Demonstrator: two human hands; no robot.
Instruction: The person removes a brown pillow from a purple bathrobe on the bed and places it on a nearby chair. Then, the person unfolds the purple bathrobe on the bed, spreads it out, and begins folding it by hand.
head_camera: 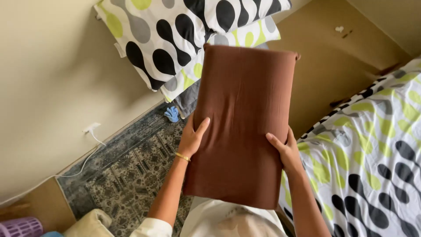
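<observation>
I see the pillow (243,123) held upright in front of the chest, between both hands. Its brown cover is plain and smooth, stretched taut, with faint vertical creases; the top corners are rounded, one ending in a small nub. The left hand (192,139) clasps the left edge, thumb laid across the front; a gold bangle (183,156) sits on that wrist. The right hand (286,151) clasps the right edge, thumb likewise forward. Beyond the pillow, patterned pillows (184,39) lean on the wall. A patterned bed (377,153) lies to the right, a rug (131,171) below.
</observation>
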